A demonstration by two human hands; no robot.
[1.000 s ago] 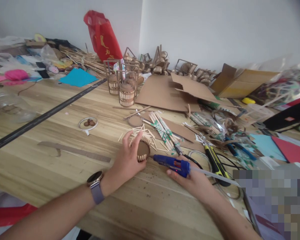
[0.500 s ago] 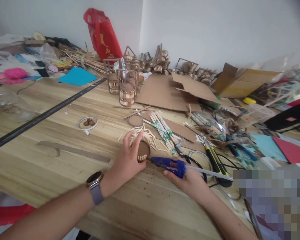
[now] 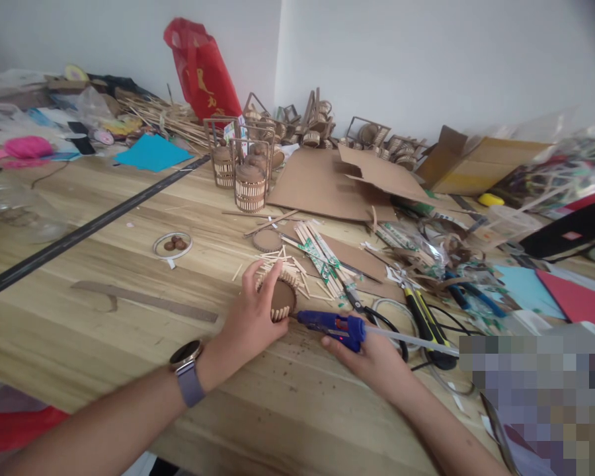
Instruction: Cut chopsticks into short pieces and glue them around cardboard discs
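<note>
Fingers (image 3: 249, 277) on basket (image 3: 282, 299), brown bits (image 3: 174, 244) in dish (image 3: 156, 251)

Glue gun shifts left
The right hand (image 3: 371, 357) slides the blue hot-glue gun (image 3: 332, 324) leftward; its nozzle now meets the lower edge of the round cardboard-and-stick drum (image 3: 281, 299).

I see bright, even daylight, soft shadows, edges bowed and blurred, a pixelated block at lower right
</note>
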